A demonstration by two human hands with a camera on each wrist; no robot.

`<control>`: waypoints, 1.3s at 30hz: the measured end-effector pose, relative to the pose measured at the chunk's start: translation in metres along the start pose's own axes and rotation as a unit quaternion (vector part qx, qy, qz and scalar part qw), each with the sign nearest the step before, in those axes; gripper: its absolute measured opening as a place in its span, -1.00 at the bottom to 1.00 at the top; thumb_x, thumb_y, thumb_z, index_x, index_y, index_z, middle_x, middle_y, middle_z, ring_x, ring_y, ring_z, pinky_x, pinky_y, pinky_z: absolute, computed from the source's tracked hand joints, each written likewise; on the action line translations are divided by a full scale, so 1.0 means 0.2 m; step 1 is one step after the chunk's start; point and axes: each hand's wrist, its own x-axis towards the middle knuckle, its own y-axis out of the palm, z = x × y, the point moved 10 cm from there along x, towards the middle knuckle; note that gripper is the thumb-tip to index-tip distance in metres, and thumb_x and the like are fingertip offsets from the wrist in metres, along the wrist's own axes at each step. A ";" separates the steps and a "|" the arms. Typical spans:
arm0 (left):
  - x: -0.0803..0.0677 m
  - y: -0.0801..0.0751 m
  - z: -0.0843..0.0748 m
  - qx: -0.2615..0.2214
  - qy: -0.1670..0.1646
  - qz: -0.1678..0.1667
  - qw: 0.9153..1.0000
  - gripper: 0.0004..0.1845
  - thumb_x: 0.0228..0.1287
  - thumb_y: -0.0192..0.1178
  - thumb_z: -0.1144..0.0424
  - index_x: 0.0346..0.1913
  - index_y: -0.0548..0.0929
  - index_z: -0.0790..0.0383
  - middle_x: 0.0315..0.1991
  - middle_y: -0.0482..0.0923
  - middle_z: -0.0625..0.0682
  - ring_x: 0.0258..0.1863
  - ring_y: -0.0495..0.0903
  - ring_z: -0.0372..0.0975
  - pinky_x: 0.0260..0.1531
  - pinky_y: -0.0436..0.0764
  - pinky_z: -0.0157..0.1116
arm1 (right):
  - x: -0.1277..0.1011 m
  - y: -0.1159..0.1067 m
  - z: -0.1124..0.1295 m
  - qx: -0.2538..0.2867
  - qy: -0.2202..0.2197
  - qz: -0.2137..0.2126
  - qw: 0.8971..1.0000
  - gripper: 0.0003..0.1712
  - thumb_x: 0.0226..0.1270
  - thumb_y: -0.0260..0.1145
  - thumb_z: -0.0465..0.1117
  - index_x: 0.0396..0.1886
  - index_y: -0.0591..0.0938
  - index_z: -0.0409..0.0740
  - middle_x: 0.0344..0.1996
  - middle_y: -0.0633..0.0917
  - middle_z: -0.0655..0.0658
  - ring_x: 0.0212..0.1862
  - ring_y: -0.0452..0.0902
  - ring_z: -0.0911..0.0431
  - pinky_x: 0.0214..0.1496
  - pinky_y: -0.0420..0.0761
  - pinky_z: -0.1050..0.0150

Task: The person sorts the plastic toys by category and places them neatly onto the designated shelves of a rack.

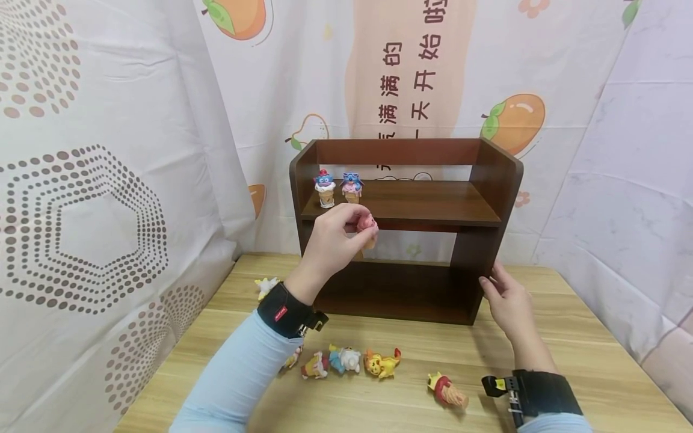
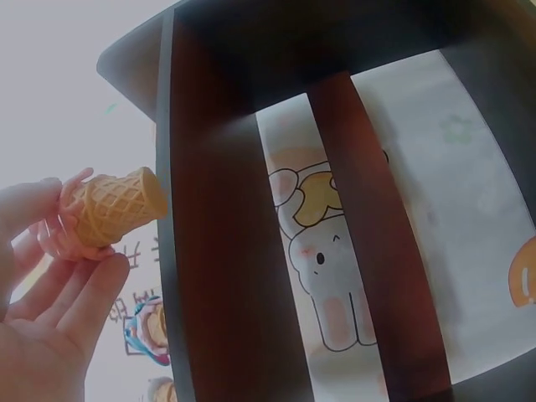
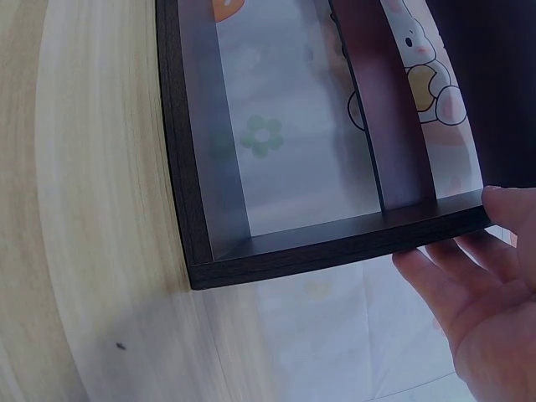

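My left hand [image 1: 334, 239] pinches a pink-topped ice-cream cone figurine [image 1: 367, 223] in front of the upper board of a dark brown two-tier shelf [image 1: 422, 201]. In the left wrist view the waffle cone [image 2: 126, 203] of that figurine points toward the shelf's edge, and fingers cover part of its pink top. Two blue-headed ice-cream cone figurines, one with a red top [image 1: 325, 189] and one with glasses [image 1: 352, 187], stand upright at the upper tier's left end. My right hand [image 1: 508, 304] grips the shelf's right side panel [image 3: 352, 243], thumb inside and fingers outside.
On the wooden table [image 1: 400, 403] before the shelf lie several figurines, among them a yellow one [image 1: 382, 364], a blue-and-white one [image 1: 344, 359] and a red-and-yellow cone [image 1: 447, 391]. A white-and-yellow figurine [image 1: 266, 287] lies left of the shelf. Printed curtains [image 1: 271, 90] hang behind.
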 end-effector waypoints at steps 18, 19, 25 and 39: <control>0.15 -0.03 0.01 -0.006 0.008 -0.068 0.998 -0.74 0.24 0.47 0.29 -0.07 0.68 0.29 -0.24 0.59 0.03 -0.26 0.57 -0.22 -0.25 0.68 -0.32 | 0.01 0.00 0.00 0.002 0.003 0.000 1.000 -0.39 0.59 0.17 -0.19 0.55 0.32 -0.17 0.27 0.51 -0.45 0.19 0.51 -0.36 -0.20 0.52 0.63; 0.16 -0.03 0.01 -0.005 0.007 -0.068 0.998 -0.74 0.24 0.47 0.29 -0.07 0.69 0.28 -0.23 0.60 0.03 -0.26 0.56 -0.22 -0.25 0.68 -0.31 | 0.01 0.00 0.00 0.001 0.002 -0.001 1.000 -0.40 0.59 0.17 -0.20 0.54 0.33 -0.17 0.27 0.52 -0.46 0.18 0.52 -0.36 -0.21 0.52 0.63; 0.21 0.00 0.02 0.012 0.000 -0.066 0.998 -0.75 0.26 0.46 0.25 -0.07 0.69 0.26 -0.22 0.61 0.02 -0.26 0.56 -0.23 -0.24 0.66 -0.34 | 0.01 0.00 0.00 0.004 0.002 -0.002 1.000 -0.41 0.59 0.16 -0.21 0.54 0.34 -0.17 0.26 0.53 -0.45 0.18 0.52 -0.35 -0.21 0.53 0.62; 0.29 0.10 0.08 0.060 -0.050 -0.041 0.996 -0.72 0.31 0.42 0.18 -0.01 0.70 0.23 -0.13 0.63 0.04 -0.16 0.58 -0.22 -0.14 0.59 -0.46 | 0.00 0.00 0.00 0.012 0.005 -0.001 1.000 -0.39 0.58 0.17 -0.22 0.55 0.33 -0.14 0.27 0.52 -0.44 0.19 0.51 -0.35 -0.21 0.53 0.63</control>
